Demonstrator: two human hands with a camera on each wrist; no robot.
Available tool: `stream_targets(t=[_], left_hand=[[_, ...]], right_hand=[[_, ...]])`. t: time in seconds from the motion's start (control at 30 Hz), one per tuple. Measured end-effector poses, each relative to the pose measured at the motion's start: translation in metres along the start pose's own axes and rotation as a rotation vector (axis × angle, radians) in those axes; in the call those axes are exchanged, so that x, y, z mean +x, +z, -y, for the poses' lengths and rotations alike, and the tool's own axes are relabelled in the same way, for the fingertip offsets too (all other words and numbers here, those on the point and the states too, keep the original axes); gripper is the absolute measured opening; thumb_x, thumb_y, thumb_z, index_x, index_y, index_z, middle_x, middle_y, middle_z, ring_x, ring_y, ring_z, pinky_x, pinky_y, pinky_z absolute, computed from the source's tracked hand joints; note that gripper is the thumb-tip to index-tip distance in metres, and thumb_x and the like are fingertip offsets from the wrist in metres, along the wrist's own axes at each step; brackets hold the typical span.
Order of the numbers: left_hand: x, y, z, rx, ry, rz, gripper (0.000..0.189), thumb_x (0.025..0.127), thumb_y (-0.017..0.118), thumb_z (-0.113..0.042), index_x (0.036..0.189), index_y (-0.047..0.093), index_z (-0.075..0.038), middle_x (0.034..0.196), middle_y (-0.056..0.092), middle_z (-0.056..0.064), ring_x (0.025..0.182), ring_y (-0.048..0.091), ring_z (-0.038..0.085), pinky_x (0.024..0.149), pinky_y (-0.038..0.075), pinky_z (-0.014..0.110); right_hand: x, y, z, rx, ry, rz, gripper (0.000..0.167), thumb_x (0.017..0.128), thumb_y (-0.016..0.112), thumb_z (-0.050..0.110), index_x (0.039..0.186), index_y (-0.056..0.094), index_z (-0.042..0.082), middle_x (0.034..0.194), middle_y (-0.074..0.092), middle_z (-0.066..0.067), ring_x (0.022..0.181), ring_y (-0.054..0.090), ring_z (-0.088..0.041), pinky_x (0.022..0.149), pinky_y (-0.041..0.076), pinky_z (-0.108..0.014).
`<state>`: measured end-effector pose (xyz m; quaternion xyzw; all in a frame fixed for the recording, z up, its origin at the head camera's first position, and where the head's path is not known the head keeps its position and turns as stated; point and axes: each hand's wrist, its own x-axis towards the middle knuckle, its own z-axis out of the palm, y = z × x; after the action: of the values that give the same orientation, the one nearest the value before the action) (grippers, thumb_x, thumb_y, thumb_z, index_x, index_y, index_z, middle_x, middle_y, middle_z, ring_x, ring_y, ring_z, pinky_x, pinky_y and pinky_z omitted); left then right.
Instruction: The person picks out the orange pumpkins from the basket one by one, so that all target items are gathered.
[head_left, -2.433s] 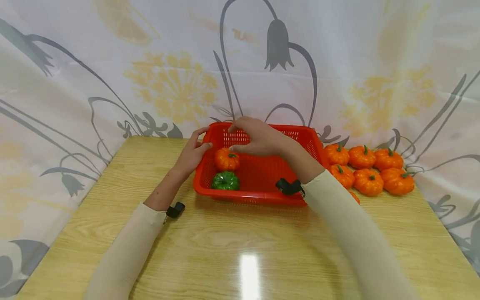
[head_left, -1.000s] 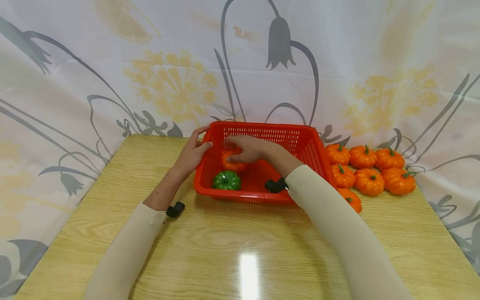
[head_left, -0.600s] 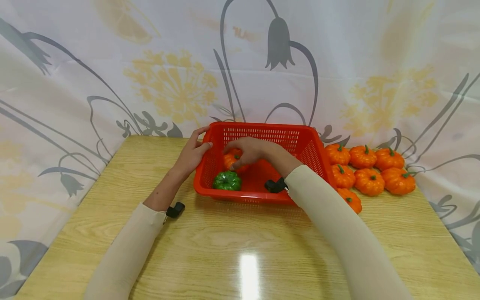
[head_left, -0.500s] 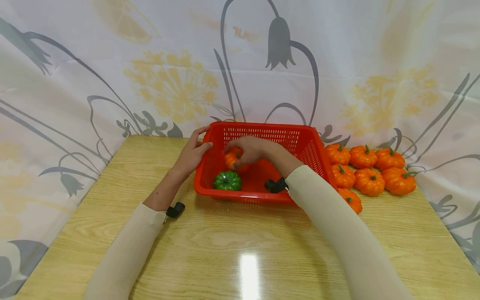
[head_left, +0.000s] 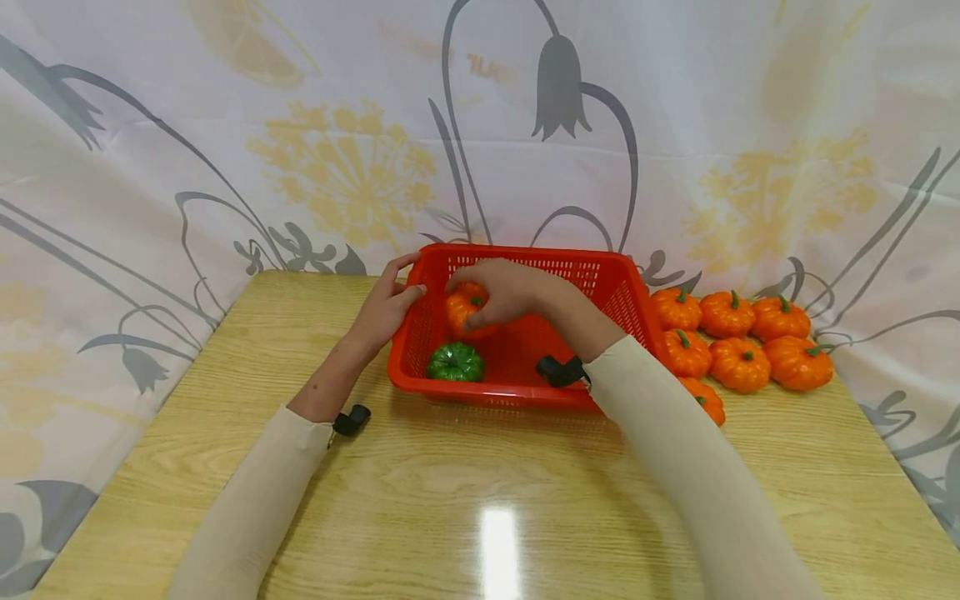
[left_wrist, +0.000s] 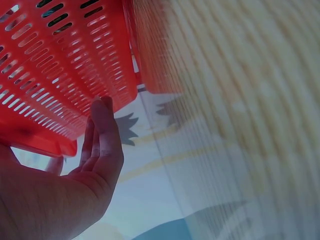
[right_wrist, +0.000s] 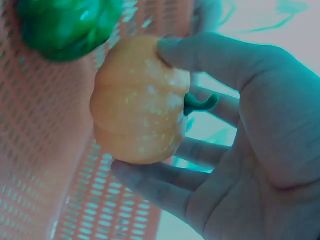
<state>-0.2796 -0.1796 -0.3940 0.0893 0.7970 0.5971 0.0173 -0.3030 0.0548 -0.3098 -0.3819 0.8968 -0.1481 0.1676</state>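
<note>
My right hand (head_left: 504, 290) grips a small orange pumpkin (head_left: 463, 313) inside the red basket (head_left: 517, 390), at its left end. In the right wrist view the thumb and fingers clasp the sides of the pumpkin (right_wrist: 140, 100), its green stem toward the palm. A green pumpkin (head_left: 455, 362) sits just in front of it, in the basket's near left corner. On the left rim my left hand (head_left: 384, 310) holds the basket, thumb over the edge. Its fingers lie along the outside of the slotted wall (left_wrist: 65, 65) in the left wrist view.
Several orange pumpkins (head_left: 738, 364) stand in rows on the wooden table (head_left: 420, 492) to the right of the basket, the nearest ones close against its wall. A patterned curtain (head_left: 360, 100) hangs right behind the table.
My right hand has gone down into the basket, taken hold of the orange pumpkin and raised it slightly, a little to the right of where it lay. The left hand stays on the rim.
</note>
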Motion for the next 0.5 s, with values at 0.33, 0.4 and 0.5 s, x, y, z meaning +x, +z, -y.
stream_targets(t=[0.33, 0.4, 0.5], left_hand=[[-0.001, 0.000, -0.002, 0.011, -0.011, -0.002, 0.057, 0.111, 0.049, -0.022, 0.166, 0.033, -0.022, 0.129, 0.062, 0.029, 0.108, 0.071, 0.045, 0.087, 0.064, 0.046], [-0.001, 0.000, -0.002, 0.010, -0.012, -0.001, 0.057, 0.111, 0.050, -0.022, 0.166, 0.033, -0.022, 0.129, 0.062, 0.029, 0.108, 0.071, 0.044, 0.088, 0.064, 0.047], [-0.001, 0.001, -0.001, 0.006, -0.014, 0.001, 0.057, 0.111, 0.050, -0.023, 0.166, 0.033, -0.023, 0.129, 0.062, 0.029, 0.108, 0.071, 0.044, 0.089, 0.063, 0.049]], right_hand=[[-0.032, -0.014, 0.016, 0.063, -0.086, -0.072, 0.056, 0.092, 0.082, 0.026, 0.144, 0.063, 0.023, 0.148, 0.058, -0.002, 0.137, 0.049, -0.024, 0.115, 0.047, -0.050], [-0.038, -0.013, 0.018, 0.067, -0.097, -0.084, 0.057, 0.092, 0.082, 0.026, 0.145, 0.062, 0.023, 0.149, 0.058, 0.000, 0.138, 0.049, -0.023, 0.116, 0.046, -0.049], [-0.048, -0.012, 0.019, 0.066, -0.105, -0.103, 0.059, 0.092, 0.083, 0.029, 0.146, 0.061, 0.024, 0.149, 0.057, 0.001, 0.139, 0.048, -0.022, 0.116, 0.046, -0.049]])
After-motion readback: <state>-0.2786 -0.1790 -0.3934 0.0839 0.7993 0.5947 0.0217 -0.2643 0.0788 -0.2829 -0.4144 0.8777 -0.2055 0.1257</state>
